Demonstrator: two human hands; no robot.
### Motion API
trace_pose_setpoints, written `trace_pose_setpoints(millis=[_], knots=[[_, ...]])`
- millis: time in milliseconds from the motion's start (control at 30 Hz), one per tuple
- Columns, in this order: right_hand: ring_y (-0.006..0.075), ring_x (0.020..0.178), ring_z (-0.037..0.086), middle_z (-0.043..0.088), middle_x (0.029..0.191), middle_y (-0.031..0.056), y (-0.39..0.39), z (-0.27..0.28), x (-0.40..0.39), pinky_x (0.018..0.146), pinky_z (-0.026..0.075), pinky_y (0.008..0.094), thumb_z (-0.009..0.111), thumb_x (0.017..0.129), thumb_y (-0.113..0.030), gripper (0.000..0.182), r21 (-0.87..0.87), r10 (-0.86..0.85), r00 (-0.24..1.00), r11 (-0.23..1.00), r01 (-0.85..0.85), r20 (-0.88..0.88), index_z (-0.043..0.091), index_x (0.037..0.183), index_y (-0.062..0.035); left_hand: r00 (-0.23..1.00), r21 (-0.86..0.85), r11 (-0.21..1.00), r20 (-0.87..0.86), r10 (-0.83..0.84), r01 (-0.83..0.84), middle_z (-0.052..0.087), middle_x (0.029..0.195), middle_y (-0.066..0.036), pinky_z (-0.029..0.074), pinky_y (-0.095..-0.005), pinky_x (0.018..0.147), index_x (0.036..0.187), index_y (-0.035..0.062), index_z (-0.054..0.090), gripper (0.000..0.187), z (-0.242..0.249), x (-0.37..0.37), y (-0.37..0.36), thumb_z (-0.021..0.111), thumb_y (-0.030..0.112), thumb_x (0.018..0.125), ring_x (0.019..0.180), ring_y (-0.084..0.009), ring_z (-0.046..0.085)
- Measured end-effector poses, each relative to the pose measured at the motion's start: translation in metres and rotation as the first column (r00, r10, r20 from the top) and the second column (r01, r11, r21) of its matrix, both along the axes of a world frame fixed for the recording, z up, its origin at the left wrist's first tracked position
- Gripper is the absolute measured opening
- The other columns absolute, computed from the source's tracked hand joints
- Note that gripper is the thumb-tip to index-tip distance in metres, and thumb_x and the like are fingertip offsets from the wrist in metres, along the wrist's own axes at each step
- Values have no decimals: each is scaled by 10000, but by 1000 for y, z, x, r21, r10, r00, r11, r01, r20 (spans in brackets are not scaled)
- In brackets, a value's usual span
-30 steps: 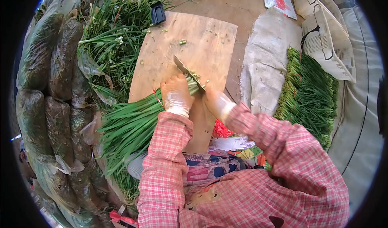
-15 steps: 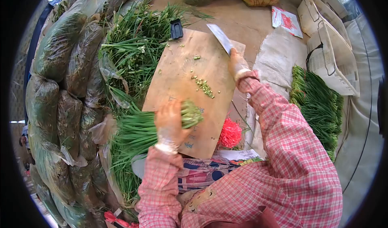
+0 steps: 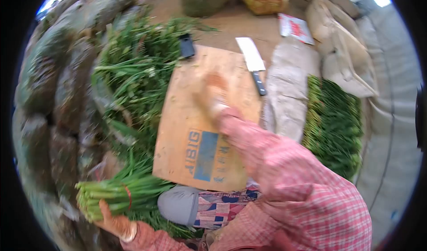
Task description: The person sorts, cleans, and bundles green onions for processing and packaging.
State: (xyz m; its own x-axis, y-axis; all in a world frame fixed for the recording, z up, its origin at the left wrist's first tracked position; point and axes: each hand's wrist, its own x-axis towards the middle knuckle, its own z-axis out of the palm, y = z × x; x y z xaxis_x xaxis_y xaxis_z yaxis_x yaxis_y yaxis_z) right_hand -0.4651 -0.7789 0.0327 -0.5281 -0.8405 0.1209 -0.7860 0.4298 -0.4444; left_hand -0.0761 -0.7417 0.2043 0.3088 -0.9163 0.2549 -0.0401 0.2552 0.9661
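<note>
At the lower left, my left hand (image 3: pixel 116 223) is wrapped round the underside of a bunch of green garlic chives (image 3: pixel 106 196). A red band circles the bunch, and its pale cut ends face left. My right hand (image 3: pixel 214 93) is over the middle of the wooden board (image 3: pixel 175 157); motion blur smears its fingers. A cleaver (image 3: pixel 251 54) lies at the board's upper right, its dark handle pointing toward me and nothing holding it. Blue printing shows on the near half of the board.
Loose greens (image 3: pixel 135 66) are heaped left of the board, beside stacked plastic-wrapped bags (image 3: pixel 69 91). A black tray (image 3: pixel 187 46) sits at the board's far left corner. Rightward are a white sack (image 3: pixel 289 86), laid-out chives (image 3: pixel 336 122) and white crates (image 3: pixel 344 57).
My left hand has carried the chive bunch from the board to the lower left. My right hand has let go of the cleaver and moved to mid-board. The cut stem pieces no longer show.
</note>
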Motion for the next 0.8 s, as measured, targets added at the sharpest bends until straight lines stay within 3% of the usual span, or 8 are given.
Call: trace_pose_setpoints(millis=[100,167,200,233,333,467,633,800], knots=[[350,982,535,559,1031,215,-88,48,61,883,408,393,605,745,-405,560,-79,173,910,985,-154,378,506,1106,12,999,89,995,29,46,-49,426,1272,-122,362,-373,960,1304,8,334,629,-27,8,-23,632,134,765,1145,-230,435],[349,1085,467,473,1173,233,-103,63,123,930,379,387,693,657,-362,659,-474,527,662,834,-282,533,469,1148,16,1000,129,992,14,7,-8,420,1277,-124,356,-374,964,1308,10,328,641,-46,5,-41,634,146,761,1151,-234,428],[361,1098,450,458,1196,226,-100,63,154,942,363,396,727,606,-379,754,-555,578,717,769,-317,390,438,1186,7,1000,148,989,5,-12,12,417,1280,-125,353,-374,966,1310,11,325,647,-53,3,-48,634,152,759,1155,-235,424],[370,1117,427,439,1211,230,-77,100,158,947,349,411,746,568,-439,866,-573,733,426,680,-457,530,399,1219,14,999,161,986,1,-32,32,414,1282,-126,350,-375,968,1312,12,322,654,-59,2,-53,635,157,757,1158,-237,421],[386,1091,452,458,1155,274,-40,78,195,930,361,403,754,359,-649,1199,-670,906,366,407,-621,210,361,1226,81,995,176,979,2,-102,100,405,1290,-129,340,-376,974,1318,15,312,672,-66,-3,-60,637,175,752,1168,-242,410],[390,1282,217,255,1325,297,44,71,191,1050,163,481,751,271,-677,1438,-453,849,447,528,-719,280,129,1347,45,974,144,964,3,-228,225,392,1300,-133,327,-378,982,1327,18,300,698,-53,-25,-55,640,198,744,1182,-249,395],[378,1291,190,219,1342,289,128,129,158,1049,168,475,796,304,-576,1407,-571,646,762,642,-512,43,89,1356,35,867,-12,867,0,-499,499,377,1313,-138,311,-381,992,1337,23,284,730,3,-97,-26,643,227,735,1198,-257,377],[345,1177,378,368,1266,207,232,203,100,1006,288,394,849,349,-285,1256,-881,496,853,461,-102,161,146,1349,4,575,-245,561,-19,-818,791,362,1326,-143,295,-383,1002,1347,27,269,762,111,-206,46,646,257,726,1215,-265,359]])
